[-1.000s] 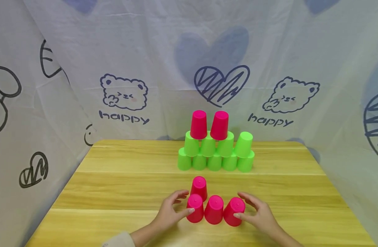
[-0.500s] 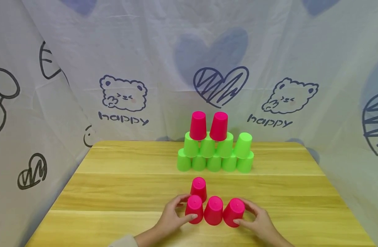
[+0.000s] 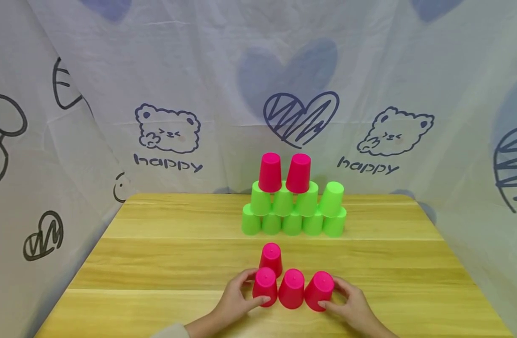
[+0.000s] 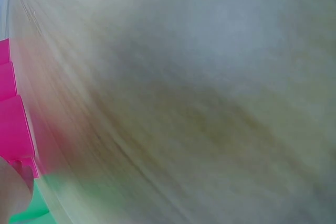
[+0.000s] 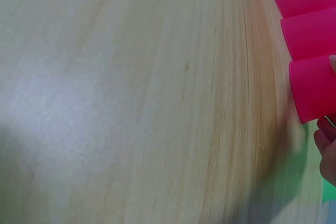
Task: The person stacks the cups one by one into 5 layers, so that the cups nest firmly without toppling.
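Three upside-down pink cups stand in a row near the front of the table in the head view. My left hand (image 3: 235, 298) grips the left cup (image 3: 265, 281), thumb across its front and fingers round its far side. The middle cup (image 3: 291, 288) stands between, untouched. At the other end, my right hand (image 3: 354, 307) holds the right cup (image 3: 319, 288) with its thumb low on the front and fingers behind. Another pink cup (image 3: 270, 257) stands just behind the left one. In the right wrist view, fingers (image 5: 328, 150) show beside the nearest pink cup (image 5: 314, 87).
Farther back on the wooden table (image 3: 165, 253) rise two rows of upside-down green cups (image 3: 292, 224), topped by two pink cups (image 3: 270, 172). The upper green row has a gap left of its rightmost cup (image 3: 332, 198). A printed cloth (image 3: 224, 70) hangs behind and at both sides.
My hands have come in onto the two end cups. The right fingers, earlier spread off the right cup, now lie against it, and the left thumb sits lower on its cup.
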Tool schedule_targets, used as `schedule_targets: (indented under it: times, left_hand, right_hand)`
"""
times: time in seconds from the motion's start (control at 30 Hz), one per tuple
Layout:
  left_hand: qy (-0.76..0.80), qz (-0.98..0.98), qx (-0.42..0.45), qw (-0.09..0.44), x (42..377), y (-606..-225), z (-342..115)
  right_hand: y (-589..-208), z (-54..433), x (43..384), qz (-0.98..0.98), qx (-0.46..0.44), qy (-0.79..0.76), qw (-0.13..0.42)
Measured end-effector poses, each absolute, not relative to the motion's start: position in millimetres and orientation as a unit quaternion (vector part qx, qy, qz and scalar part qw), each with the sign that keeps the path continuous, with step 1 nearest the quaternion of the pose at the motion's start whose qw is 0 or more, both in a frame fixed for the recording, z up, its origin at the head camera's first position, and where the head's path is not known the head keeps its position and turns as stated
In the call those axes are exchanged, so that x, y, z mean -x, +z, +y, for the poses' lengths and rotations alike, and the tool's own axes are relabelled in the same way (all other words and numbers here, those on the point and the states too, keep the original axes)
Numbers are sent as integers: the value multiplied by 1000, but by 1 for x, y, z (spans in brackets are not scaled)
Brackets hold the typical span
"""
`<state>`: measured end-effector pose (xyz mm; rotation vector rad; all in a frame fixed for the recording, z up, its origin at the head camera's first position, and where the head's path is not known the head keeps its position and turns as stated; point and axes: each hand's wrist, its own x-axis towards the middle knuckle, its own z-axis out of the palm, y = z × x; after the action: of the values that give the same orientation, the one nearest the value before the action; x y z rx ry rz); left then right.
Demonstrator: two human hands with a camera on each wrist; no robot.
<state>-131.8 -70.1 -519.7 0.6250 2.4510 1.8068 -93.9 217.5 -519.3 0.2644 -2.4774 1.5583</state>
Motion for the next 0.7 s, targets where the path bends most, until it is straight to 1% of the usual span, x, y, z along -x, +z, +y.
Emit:
schedule_targets:
  times: [0.2, 0.43, 0.53, 0.7]
  left_hand:
    - [567, 797, -209, 14, 133, -523, -71]
    - [556, 802, -219, 13, 133, -523, -71]
    - [555, 801, -223, 12, 133, -524, -71]
    - [555, 802, -221, 21, 135, -525, -70]
  right_hand:
    - [-518, 218, 94, -837, -87, 533, 95]
    - [-510, 218, 97, -844, -26, 533, 52]
    - [-506, 219, 99, -847, -20, 528, 58]
    - [-498, 222, 102, -845, -34, 527, 82]
